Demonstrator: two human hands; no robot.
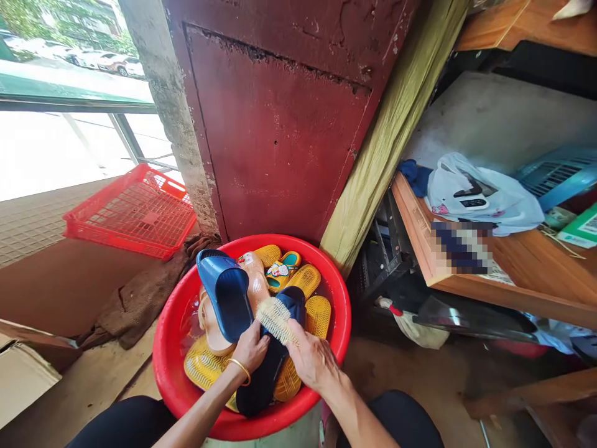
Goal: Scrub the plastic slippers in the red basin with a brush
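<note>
A blue slipper (226, 295) is propped at a tilt over other footwear, its open top facing me. My left hand (252, 348), with a gold bangle at the wrist, is closed on its heel edge. In my right hand (312, 358) is a scrub brush (275, 317), its pale bristles facing up, close to my left fingers. Beneath both hands lies a dark navy slipper (261, 379), partly covered by them. Around these are a beige slipper (254, 277), several yellow slippers (318, 316) and a yellow-and-teal child's clog (282, 270), all inside a red basin (163, 373).
Behind the basin stands a dark red door (280, 137), with a yellowish cloth (387, 149) hanging beside it. A red plastic crate (135, 211) is at the left, near a brown cloth (140, 305). To the right, a wooden shelf (536, 295) bears a white plastic bag (485, 193).
</note>
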